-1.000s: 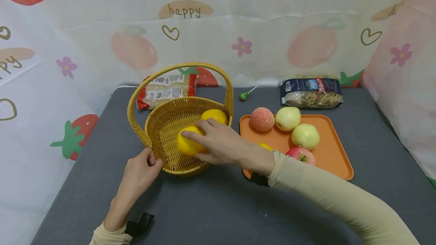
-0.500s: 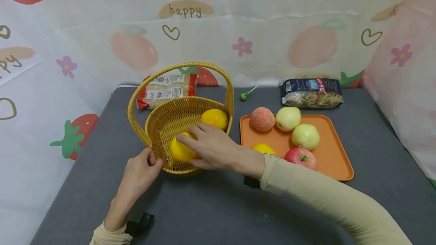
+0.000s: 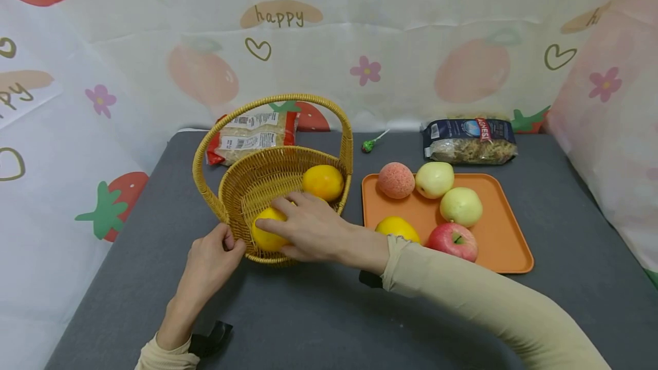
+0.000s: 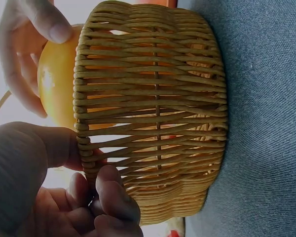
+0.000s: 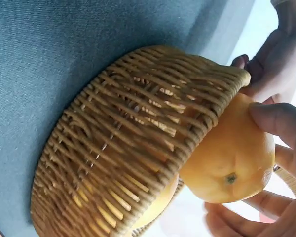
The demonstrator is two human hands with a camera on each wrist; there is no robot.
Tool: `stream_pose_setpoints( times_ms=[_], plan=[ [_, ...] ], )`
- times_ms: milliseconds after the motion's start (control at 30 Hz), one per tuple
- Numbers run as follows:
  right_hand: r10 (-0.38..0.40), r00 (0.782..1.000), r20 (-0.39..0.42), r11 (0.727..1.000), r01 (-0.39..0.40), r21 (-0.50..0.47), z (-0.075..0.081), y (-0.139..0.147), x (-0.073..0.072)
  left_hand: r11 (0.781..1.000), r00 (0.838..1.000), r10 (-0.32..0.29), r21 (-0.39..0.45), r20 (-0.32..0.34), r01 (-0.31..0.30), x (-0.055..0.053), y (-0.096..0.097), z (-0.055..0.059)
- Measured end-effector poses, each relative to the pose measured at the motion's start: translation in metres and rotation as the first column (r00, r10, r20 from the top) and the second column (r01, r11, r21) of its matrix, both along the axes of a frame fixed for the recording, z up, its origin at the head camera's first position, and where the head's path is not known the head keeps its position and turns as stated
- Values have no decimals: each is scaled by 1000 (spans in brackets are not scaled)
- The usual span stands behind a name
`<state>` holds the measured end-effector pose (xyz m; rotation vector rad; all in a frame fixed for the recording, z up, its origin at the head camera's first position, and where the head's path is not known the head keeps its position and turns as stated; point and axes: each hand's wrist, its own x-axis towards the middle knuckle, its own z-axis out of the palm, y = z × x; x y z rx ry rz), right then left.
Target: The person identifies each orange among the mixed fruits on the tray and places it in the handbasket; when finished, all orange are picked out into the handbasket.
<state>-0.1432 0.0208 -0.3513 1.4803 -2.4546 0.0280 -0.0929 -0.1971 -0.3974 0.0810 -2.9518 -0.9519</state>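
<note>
The right hand (image 3: 315,230) holds a smooth yellow fruit (image 3: 266,234) low inside the front of a woven basket (image 3: 257,173) with an arched handle. In the right wrist view that yellow fruit (image 5: 227,153) shows a small dark stem spot and stands partly above the rim, thumb and fingers around it. At the basket's front left, the left hand (image 3: 211,264) pinches the rim; in the left wrist view its fingers curl over the woven edge, thumb inside. A second yellow fruit (image 3: 323,182) lies in the basket's right side.
Right of the basket, an orange tray (image 3: 506,238) bears a yellow fruit (image 3: 397,228), red apple (image 3: 453,242), two pale green fruits and a pink textured ball (image 3: 396,180). Behind are a red-ended packet (image 3: 252,137), a green lollipop (image 3: 368,145) and an Agnesi pasta bag (image 3: 468,143).
The right hand has moved left and slightly toward the front with the yellow fruit, lower into the basket. More of the tray's yellow fruit shows. The left hand stays on the rim.
</note>
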Motion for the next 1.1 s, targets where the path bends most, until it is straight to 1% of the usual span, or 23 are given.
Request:
stream_pose_setpoints(
  times_ms=[200, 333, 467, 667, 867, 1100],
  plan=[
    [-30, 996, 82, 996, 22, 88, 0, -8, 5, 1000, 1000, -3, 0, -12, 3, 0, 0, 0],
    [-60, 992, 113, 992, 47, 114, 0, -12, 7, 1000, 1000, -1, 0, -13, 1, 0, 0, 0],
    [-81, 987, 140, 990, 64, 122, -1, -14, 8, 1000, 1000, -4, 1, -11, 4, 1, -1, 0],
    [-73, 987, 146, 991, 55, 123, -2, -16, 7, 1000, 1000, -6, 1, -12, 6, 1, -1, 0],
    [-67, 984, 166, 987, 41, 156, 0, -19, 5, 1000, 1000, -5, 1, -9, 5, 0, -1, -1],
    [-81, 975, 209, 986, 47, 161, 3, -23, 2, 1000, 1000, 2, 4, 3, -2, -1, -1, 1]
  ],
)
